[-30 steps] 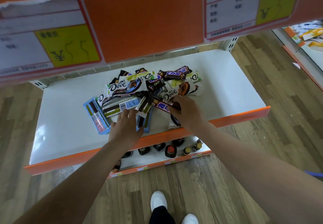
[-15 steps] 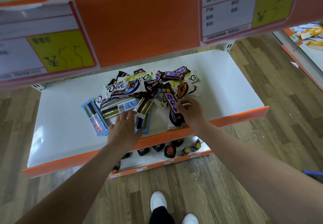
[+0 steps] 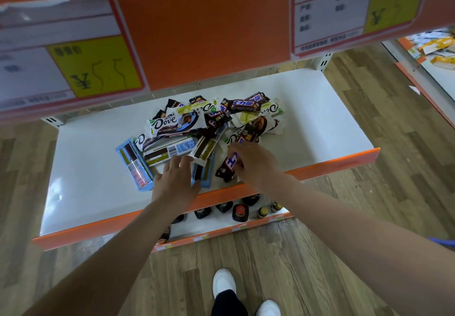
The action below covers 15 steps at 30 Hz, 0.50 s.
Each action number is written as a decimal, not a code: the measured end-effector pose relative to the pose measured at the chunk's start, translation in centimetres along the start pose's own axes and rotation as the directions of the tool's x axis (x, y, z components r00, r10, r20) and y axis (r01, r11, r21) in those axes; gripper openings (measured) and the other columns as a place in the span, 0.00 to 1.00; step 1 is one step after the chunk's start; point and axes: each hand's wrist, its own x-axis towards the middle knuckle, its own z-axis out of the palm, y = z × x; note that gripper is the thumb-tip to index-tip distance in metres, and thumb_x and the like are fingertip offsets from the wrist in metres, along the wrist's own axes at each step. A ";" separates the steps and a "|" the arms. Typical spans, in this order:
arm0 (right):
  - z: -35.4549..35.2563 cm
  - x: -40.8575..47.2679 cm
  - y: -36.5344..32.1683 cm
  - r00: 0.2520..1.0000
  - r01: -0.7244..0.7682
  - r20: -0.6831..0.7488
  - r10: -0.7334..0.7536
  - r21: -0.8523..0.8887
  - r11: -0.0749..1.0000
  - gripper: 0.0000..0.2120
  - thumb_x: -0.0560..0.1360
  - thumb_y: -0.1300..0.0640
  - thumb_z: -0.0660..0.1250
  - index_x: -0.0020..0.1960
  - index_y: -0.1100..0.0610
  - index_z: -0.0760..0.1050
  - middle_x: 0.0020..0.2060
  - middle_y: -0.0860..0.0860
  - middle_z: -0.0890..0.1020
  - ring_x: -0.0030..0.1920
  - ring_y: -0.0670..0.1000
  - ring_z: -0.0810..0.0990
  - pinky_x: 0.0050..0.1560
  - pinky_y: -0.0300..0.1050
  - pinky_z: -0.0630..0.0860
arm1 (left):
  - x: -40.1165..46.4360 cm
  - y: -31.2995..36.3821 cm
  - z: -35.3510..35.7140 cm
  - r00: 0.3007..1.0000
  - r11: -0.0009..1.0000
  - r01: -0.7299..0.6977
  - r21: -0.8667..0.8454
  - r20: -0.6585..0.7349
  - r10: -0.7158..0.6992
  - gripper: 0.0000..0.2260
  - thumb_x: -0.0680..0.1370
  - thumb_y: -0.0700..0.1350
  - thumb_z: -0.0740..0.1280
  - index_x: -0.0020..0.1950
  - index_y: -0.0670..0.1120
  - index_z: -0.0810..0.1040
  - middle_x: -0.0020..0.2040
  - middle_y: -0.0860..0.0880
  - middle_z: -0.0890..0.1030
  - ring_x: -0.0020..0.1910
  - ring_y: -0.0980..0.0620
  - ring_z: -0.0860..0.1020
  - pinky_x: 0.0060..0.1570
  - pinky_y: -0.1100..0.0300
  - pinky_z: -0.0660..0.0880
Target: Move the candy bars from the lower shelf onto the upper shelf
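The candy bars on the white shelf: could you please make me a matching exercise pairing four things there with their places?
Things:
1. dark Snickers bar
2. light blue packet
3. Dove bar
4. bottles

Places:
A. on the shelf below
B. leftmost in the pile
C. under the right hand's fingers
D. behind the left hand, towards the back

Pairs: 1-C, 2-B, 3-D, 4-A

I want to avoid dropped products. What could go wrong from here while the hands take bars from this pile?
The dark bar under the right hand lies close to the orange front edge and might slide off toward the bottles below. The left hand rests on loosely stacked bars, so pulling one may drag its neighbours.
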 end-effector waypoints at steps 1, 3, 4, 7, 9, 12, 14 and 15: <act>-0.4 0.2 0.0 0.998 0.068 -0.003 -0.069 -0.136 0.988 0.20 0.74 0.63 0.64 0.63 0.50 0.69 0.58 0.50 0.73 0.60 0.52 0.70 0.52 0.44 0.68 | 0.1 0.0 -0.1 1.000 1.000 -0.010 0.015 -0.025 0.011 0.26 0.77 0.51 0.63 0.72 0.48 0.58 0.71 0.47 0.62 0.69 0.47 0.63 0.64 0.48 0.64; -1.0 0.8 0.1 0.990 0.143 0.031 -0.140 -0.311 0.940 0.31 0.72 0.66 0.66 0.71 0.47 0.63 0.71 0.49 0.63 0.70 0.54 0.60 0.65 0.49 0.62 | 0.5 0.2 -0.2 0.997 0.997 -0.051 0.049 -0.049 0.054 0.28 0.79 0.52 0.59 0.75 0.49 0.52 0.76 0.47 0.55 0.73 0.46 0.58 0.67 0.48 0.60; -1.3 1.0 0.2 0.989 0.151 0.062 -0.138 -0.356 0.922 0.32 0.73 0.65 0.65 0.72 0.46 0.61 0.73 0.49 0.58 0.72 0.54 0.57 0.68 0.52 0.58 | 0.7 0.4 -0.2 0.995 0.993 -0.088 0.080 -0.038 0.091 0.28 0.80 0.53 0.56 0.76 0.51 0.48 0.77 0.48 0.50 0.74 0.46 0.55 0.68 0.48 0.59; -1.3 1.5 0.3 0.992 0.109 0.108 -0.068 -0.438 0.892 0.26 0.76 0.60 0.65 0.71 0.47 0.64 0.75 0.49 0.56 0.75 0.54 0.52 0.72 0.58 0.49 | 1.2 1.2 0.0 0.983 0.972 -0.181 0.152 0.005 0.182 0.26 0.81 0.53 0.53 0.76 0.55 0.45 0.77 0.48 0.46 0.74 0.46 0.54 0.68 0.48 0.59; -1.2 1.5 0.2 0.995 0.095 0.077 -0.065 -0.481 0.872 0.22 0.77 0.57 0.64 0.70 0.49 0.66 0.73 0.49 0.63 0.74 0.54 0.56 0.72 0.57 0.50 | 1.4 1.4 0.2 0.985 0.976 -0.166 0.139 -0.029 0.172 0.24 0.81 0.52 0.55 0.75 0.53 0.52 0.76 0.47 0.53 0.71 0.45 0.61 0.64 0.50 0.64; -0.9 0.9 0.5 0.997 0.081 0.046 -0.067 -0.475 0.876 0.19 0.78 0.55 0.62 0.69 0.51 0.67 0.67 0.49 0.70 0.70 0.53 0.63 0.71 0.52 0.54 | 1.7 1.2 -0.2 0.985 0.988 -0.120 0.100 -0.111 0.131 0.17 0.80 0.50 0.59 0.68 0.51 0.65 0.67 0.47 0.67 0.62 0.46 0.70 0.56 0.52 0.67; -0.5 0.4 0.9 0.999 0.052 0.015 -0.051 -0.455 0.889 0.19 0.78 0.54 0.62 0.68 0.53 0.67 0.65 0.50 0.72 0.68 0.53 0.65 0.69 0.51 0.56 | 2.2 1.2 -0.7 0.984 0.982 -0.119 0.147 -0.114 0.136 0.15 0.79 0.51 0.60 0.65 0.49 0.67 0.61 0.47 0.72 0.59 0.45 0.71 0.54 0.52 0.68; -0.4 0.2 1.1 0.999 0.028 -0.007 -0.034 -0.442 0.896 0.19 0.77 0.54 0.62 0.68 0.53 0.66 0.64 0.49 0.73 0.67 0.53 0.67 0.68 0.50 0.57 | 2.6 1.4 -0.8 0.983 0.977 -0.119 0.177 -0.116 0.140 0.15 0.79 0.52 0.60 0.63 0.48 0.67 0.59 0.46 0.73 0.59 0.45 0.72 0.54 0.53 0.68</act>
